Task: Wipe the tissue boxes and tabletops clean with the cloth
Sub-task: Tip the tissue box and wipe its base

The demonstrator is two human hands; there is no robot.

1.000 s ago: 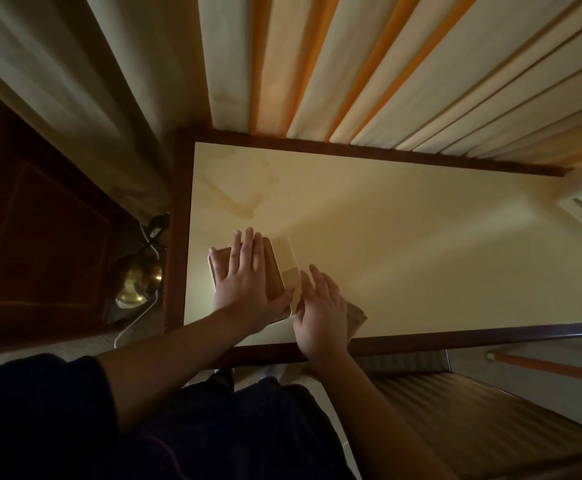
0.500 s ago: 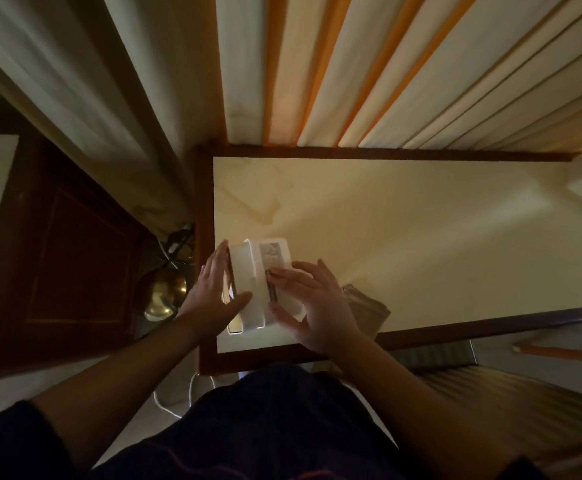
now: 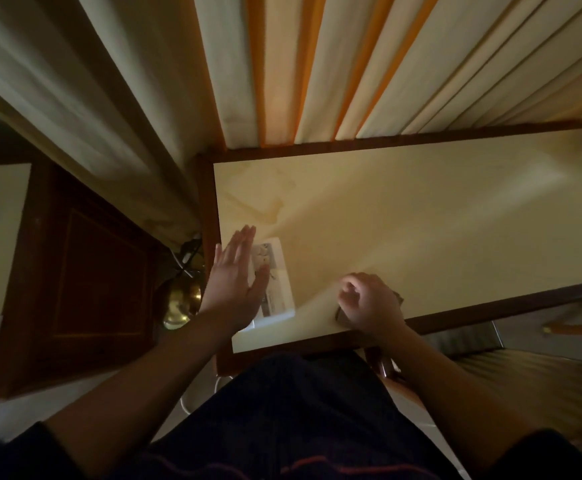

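A tissue box [image 3: 275, 278] was recorded lying flat at the counter's [image 3: 421, 216] near-left corner, the left hand [image 3: 236, 289] flat over it with fingers straight. The right hand [image 3: 369, 303] was clenched on a dark cloth [image 3: 398, 296] at the near edge. The box was judged light, crushable and best steadied by its sides; the cloth was judged soft.

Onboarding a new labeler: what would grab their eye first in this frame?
The two bare hands low in the middle: the left hand, fingers straight, sits over the left edge of a white tissue box lying flat at the near-left corner of the cream tabletop. The right hand is curled around a dark cloth at the table's near edge. Beyond the table, the striped white-and-orange curtain fills the top.
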